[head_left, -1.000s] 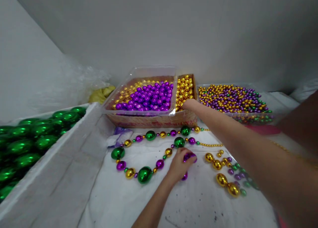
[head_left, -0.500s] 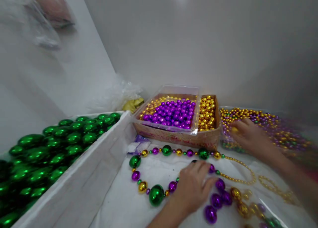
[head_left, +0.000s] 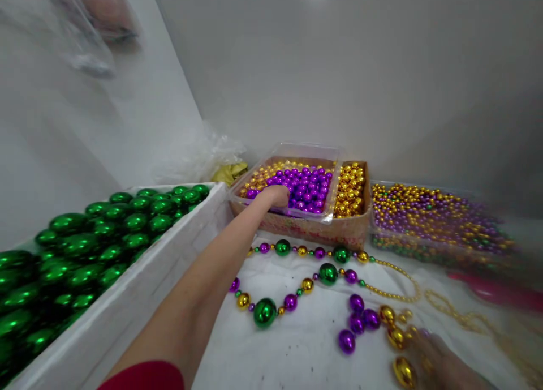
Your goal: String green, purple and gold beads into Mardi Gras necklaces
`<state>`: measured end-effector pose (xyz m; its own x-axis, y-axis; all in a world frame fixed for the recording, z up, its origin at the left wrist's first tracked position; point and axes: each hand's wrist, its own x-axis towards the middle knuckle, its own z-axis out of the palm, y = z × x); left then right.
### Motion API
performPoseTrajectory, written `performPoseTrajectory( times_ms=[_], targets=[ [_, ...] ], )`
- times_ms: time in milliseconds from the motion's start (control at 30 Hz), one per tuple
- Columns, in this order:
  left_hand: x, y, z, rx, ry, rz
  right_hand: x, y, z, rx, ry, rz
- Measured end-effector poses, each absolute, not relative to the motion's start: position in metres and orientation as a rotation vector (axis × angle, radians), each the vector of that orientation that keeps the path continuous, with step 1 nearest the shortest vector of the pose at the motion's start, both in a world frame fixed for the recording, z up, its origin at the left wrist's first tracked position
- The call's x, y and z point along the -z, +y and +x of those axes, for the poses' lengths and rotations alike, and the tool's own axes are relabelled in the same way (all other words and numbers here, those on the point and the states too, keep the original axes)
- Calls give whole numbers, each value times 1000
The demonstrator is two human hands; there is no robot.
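My left hand [head_left: 278, 196] reaches to the near edge of the clear plastic tray [head_left: 311, 217], over shiny purple beads [head_left: 306, 191]. Its fingers point down and away, so what they hold is hidden. At the lower right, my right hand [head_left: 439, 359] is low over the cloth beside loose gold beads [head_left: 404, 372]; motion smears its fingers. Between the hands, a looped bead necklace [head_left: 264, 312] of green, purple and gold lies on the white cloth, partly covered by my left forearm. A small cluster of loose purple beads [head_left: 357, 323] lies right of it.
At left stands a white-walled box [head_left: 186, 260] full of large green beads [head_left: 80, 244]. The tray rests on a cardboard box [head_left: 297, 227] with gold beads [head_left: 350, 189]. Small mixed beads [head_left: 428, 209] fill another container at right. A gold bead chain [head_left: 452, 311] and a blurred pink object [head_left: 492, 288] lie nearby.
My left hand has left the necklace and moved up to the purple bead tray. My right hand has come down from the small mixed beads to the loose gold beads.
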<state>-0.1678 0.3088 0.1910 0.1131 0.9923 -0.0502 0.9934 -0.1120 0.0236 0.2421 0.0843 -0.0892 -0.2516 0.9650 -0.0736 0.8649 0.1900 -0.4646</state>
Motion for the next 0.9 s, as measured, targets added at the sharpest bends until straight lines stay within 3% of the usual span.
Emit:
performPoseTrajectory(
  times_ms=[133, 200, 267, 400, 567, 767, 900],
  targets=[
    [-194, 275, -164, -293, 2056, 2421, 46, 77, 225, -641, -2058, -1892],
    [-183, 244, -157, -922, 1912, 2475, 31, 75, 222, -644, -1959, -1863],
    [-159, 207, -146, -1181, 1704, 2403, 23, 70, 223, -648, -1891, -1837],
    [-71, 140, -108, -980, 1356, 2186, 20, 58, 216, -631, -1844, -1876],
    [28, 118, -58, -969, 1426, 1994, 6, 52, 198, -530, -1917, -1865],
    [48, 114, -38, -981, 1461, 1980, -14, -4, 173, -376, -1963, -1889],
    [49, 106, -34, -998, 1385, 1993, 3, -53, 136, -469, -2143, -1812]
  ],
)
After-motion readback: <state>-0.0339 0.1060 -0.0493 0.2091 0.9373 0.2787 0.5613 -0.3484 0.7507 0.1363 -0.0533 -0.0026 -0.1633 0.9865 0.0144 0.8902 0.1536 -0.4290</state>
